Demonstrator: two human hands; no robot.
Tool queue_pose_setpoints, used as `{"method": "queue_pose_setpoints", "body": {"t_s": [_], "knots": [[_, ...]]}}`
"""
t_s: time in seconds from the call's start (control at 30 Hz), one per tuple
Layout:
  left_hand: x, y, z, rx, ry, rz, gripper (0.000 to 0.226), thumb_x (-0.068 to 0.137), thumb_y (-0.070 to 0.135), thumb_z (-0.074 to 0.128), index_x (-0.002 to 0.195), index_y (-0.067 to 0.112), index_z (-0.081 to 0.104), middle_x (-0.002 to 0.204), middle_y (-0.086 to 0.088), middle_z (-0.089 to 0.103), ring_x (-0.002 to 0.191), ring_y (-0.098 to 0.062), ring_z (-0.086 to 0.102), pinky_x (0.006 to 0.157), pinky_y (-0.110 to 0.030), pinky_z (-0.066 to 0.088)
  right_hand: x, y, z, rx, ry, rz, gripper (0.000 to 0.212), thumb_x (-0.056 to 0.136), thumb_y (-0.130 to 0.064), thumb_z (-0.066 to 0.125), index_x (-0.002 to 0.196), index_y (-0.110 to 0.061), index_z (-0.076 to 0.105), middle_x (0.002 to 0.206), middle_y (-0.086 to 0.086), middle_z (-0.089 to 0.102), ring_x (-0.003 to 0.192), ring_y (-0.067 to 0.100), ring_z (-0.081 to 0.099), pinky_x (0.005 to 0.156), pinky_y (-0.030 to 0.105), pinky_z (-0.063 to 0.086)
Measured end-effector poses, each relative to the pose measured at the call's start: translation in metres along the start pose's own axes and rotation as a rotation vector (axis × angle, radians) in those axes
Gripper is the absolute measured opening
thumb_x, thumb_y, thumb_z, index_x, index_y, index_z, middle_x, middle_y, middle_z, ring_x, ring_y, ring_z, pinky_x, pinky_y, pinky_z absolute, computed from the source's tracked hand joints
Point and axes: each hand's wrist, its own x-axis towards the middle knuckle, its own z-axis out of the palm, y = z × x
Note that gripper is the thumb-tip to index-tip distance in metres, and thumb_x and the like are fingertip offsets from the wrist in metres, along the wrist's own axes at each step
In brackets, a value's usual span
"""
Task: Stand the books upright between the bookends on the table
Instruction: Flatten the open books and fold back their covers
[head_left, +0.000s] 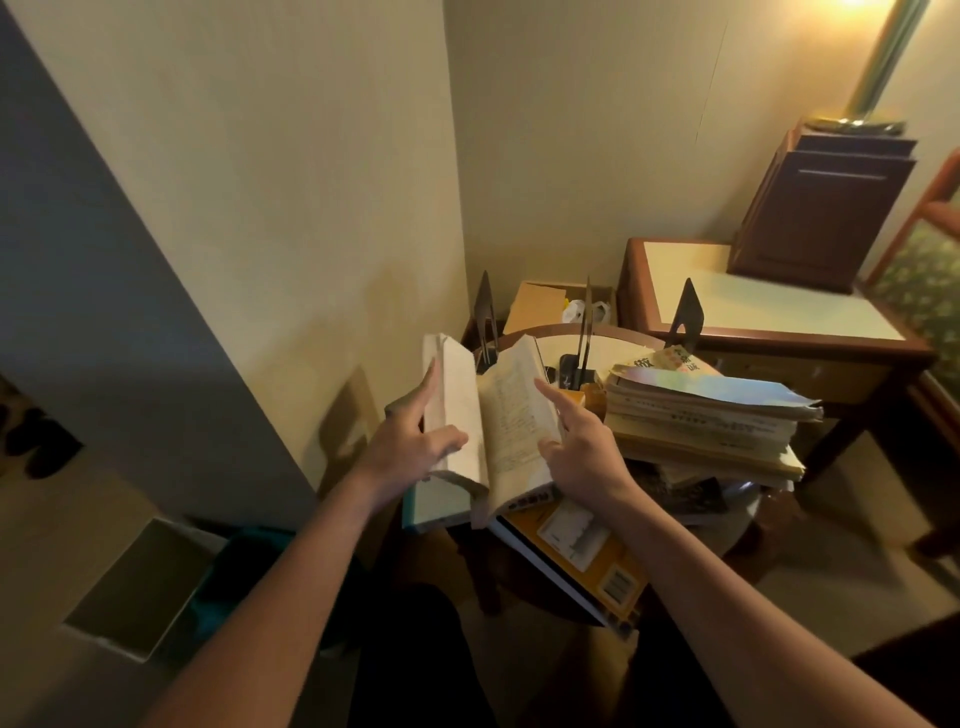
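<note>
Wooden and round, one small table (613, 332) stands in the corner of the room, crowded with books. Beside it on the right sits one larger desk (769, 301) with a pale top, bearing one dark wooden box (815, 208). On the right half of the round table lies one flat stack of books (706, 421), several deep; the exact count is hard to tell. One yellow book (576, 556) lies flat at the near edge, jutting over it. Three dark metal bookends (687, 312) stand upright along the far side, with no book yet between them. One open book (493, 415) is held up over the table's left part, above the yellow one, its pages fanned. The left hand (415, 441) grips the left half, thumb pressed on the page, forefinger stretched up along the cover. The right hand (582, 447) rests against the right-hand pages, forefinger extended, other fingers curled behind.
</note>
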Motion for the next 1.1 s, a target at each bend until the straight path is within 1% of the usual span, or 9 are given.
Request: {"method": "queue_pose_setpoints", "body": {"t_s": [0.1, 0.17, 0.27, 0.37, 0.57, 0.67, 0.87, 0.97, 1.1], "knots": [[0.001, 0.007, 0.023, -0.292, -0.02, -0.055, 0.098, 0.085, 0.07, 0.056, 0.158, 0.042, -0.004, 0.152, 0.002, 0.041, 0.131, -0.027, 0.05, 0.108, -0.051, 0.043, -0.001, 0.001, 0.002, 0.125, -0.02, 0.007, 0.073, 0.098, 0.001, 0.049, 0.156, -0.036, 0.026, 0.159, 0.0, 0.032, 0.088, 0.0, 0.058, 0.064, 0.015, 0.055], [0.006, 0.006, 0.038, -0.388, -0.103, -0.079, 0.101, 0.078, 0.085, 0.044, 0.159, 0.04, 0.004, 0.164, 0.002, 0.026, 0.148, -0.028, 0.029, 0.12, -0.049, 0.022, -0.001, 0.005, 0.005, 0.25, -0.022, -0.008, 0.062, 0.104, -0.01, 0.045, 0.157, -0.034, 0.024, 0.156, -0.004, 0.032, 0.107, 0.0, 0.053, 0.07, 0.011, 0.052], [0.014, 0.001, 0.062, -0.461, -0.206, -0.134, 0.072, 0.097, 0.067, 0.035, 0.16, 0.036, 0.016, 0.161, -0.001, 0.031, 0.147, -0.028, 0.031, 0.121, -0.048, 0.024, 0.003, 0.012, 0.01, 0.383, 0.034, 0.06, 0.054, 0.107, -0.039, 0.039, 0.158, -0.036, 0.021, 0.159, -0.002, 0.03, 0.134, 0.014, 0.039, 0.093, 0.026, 0.051], [0.015, -0.004, 0.071, -0.459, -0.216, -0.187, 0.055, 0.106, 0.048, 0.03, 0.158, 0.031, 0.026, 0.16, -0.004, 0.036, 0.145, -0.028, 0.032, 0.121, -0.049, 0.025, 0.006, 0.019, 0.012, 0.379, 0.045, 0.197, 0.073, 0.094, -0.057, 0.052, 0.156, -0.044, 0.016, 0.161, 0.003, 0.028, 0.131, 0.021, 0.044, 0.093, 0.039, 0.054], [0.026, -0.008, 0.065, -0.086, -0.131, -0.14, 0.048, 0.103, 0.03, 0.051, 0.15, 0.023, 0.045, 0.162, -0.002, 0.031, 0.146, -0.024, 0.031, 0.115, -0.035, 0.032, 0.011, 0.017, 0.005, 0.42, 0.068, 0.272, 0.083, 0.091, -0.01, 0.059, 0.156, -0.043, 0.02, 0.147, 0.011, 0.045, 0.106, 0.03, 0.064, 0.066, 0.036, 0.061], [0.025, -0.011, 0.064, 0.005, 0.044, -0.176, 0.052, 0.095, 0.037, 0.062, 0.145, 0.028, 0.05, 0.157, -0.004, 0.038, 0.132, -0.025, 0.046, 0.098, -0.034, 0.046, 0.011, 0.011, 0.0, 0.541, 0.038, 0.303, 0.083, 0.091, -0.001, 0.059, 0.155, -0.04, 0.024, 0.145, 0.011, 0.042, 0.092, 0.032, 0.07, 0.073, 0.052, 0.062], [0.027, 0.006, 0.034, -0.46, 0.188, -0.204, 0.054, 0.088, 0.035, 0.074, 0.138, 0.033, 0.053, 0.13, 0.001, 0.049, 0.105, -0.02, 0.057, 0.074, -0.035, 0.058, 0.0, 0.002, -0.024, 0.699, -0.218, 0.268, 0.074, 0.096, -0.001, 0.053, 0.15, -0.046, 0.032, 0.128, 0.007, 0.047, 0.096, 0.033, 0.067, 0.073, 0.044, 0.062], [0.024, 0.017, 0.025, -0.626, 0.182, -0.189, 0.054, 0.084, 0.022, 0.079, 0.133, 0.033, 0.059, 0.118, 0.003, 0.055, 0.104, -0.024, 0.061, 0.079, -0.041, 0.061, 0.005, -0.011, -0.036, 0.54, -0.328, 0.215, 0.07, 0.098, -0.008, 0.056, 0.15, -0.048, 0.032, 0.133, 0.009, 0.05, 0.091, 0.024, 0.072, 0.071, 0.036, 0.061], [0.015, 0.031, 0.025, -0.586, 0.12, -0.077, 0.049, 0.082, 0.024, 0.081, 0.126, 0.037, 0.064, 0.126, 0.007, 0.052, 0.109, -0.021, 0.059, 0.074, -0.036, 0.062, 0.014, -0.04, -0.041, 0.299, -0.237, 0.127, 0.061, 0.102, -0.026, 0.056, 0.153, -0.046, 0.028, 0.129, -0.003, 0.05, 0.101, 0.021, 0.066, 0.067, 0.029, 0.06]]}}
